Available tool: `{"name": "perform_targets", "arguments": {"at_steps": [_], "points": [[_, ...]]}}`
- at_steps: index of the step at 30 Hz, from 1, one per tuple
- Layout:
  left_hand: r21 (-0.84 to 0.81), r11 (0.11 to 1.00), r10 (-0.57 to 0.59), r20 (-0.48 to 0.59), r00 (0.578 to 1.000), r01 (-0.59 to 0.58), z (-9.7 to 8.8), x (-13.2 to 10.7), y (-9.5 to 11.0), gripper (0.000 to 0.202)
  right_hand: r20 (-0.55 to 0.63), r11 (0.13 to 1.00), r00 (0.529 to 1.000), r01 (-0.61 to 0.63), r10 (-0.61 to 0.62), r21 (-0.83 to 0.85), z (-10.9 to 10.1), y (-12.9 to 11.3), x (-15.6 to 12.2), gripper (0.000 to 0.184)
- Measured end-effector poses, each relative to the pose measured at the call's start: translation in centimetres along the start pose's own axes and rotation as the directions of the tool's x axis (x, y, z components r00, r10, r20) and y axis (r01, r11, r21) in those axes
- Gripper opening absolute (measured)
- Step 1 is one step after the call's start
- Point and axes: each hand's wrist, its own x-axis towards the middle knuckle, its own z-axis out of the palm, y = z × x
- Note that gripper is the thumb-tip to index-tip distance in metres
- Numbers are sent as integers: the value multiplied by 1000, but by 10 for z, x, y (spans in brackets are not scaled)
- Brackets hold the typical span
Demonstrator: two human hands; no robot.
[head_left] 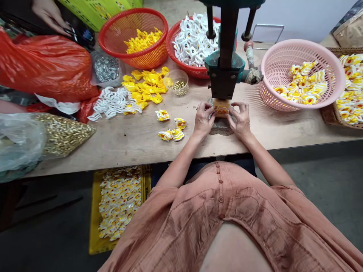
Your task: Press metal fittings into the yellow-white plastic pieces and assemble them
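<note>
A yellow and white plastic piece [221,110] sits under the head of a dark green press [225,75], on a small block. My left hand [203,119] pinches its left side, and my right hand [240,119] pinches its right side. The fingers of both hands are closed close to the press head. Several more yellow and white pieces [176,134] lie on the table left of my left hand. Beyond them are a heap of loose yellow parts [147,87], white wavy parts [112,102] and a clear tub of small brass-coloured bits [180,87].
Behind stand a red basket [113,36] of yellow parts and another red basket [172,41] of white parts. At right are a pink basket [265,71] and a wicker tray [329,115]. A yellow crate [95,234] stands below the table. Another person's hand [51,15] shows top left.
</note>
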Motion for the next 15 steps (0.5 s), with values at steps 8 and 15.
{"name": "perform_targets", "arguments": {"at_steps": [8, 15], "points": [[-14, 999, 46, 117, 992, -45, 0, -6, -2, 37, 50, 998, 999, -8, 5, 57, 2, -3, 5, 22], [-17, 997, -63, 280, 958, 70, -2, -36, -27, 151, 185, 670, 830, -538, 526, 512, -49, 10, 73, 50]]}}
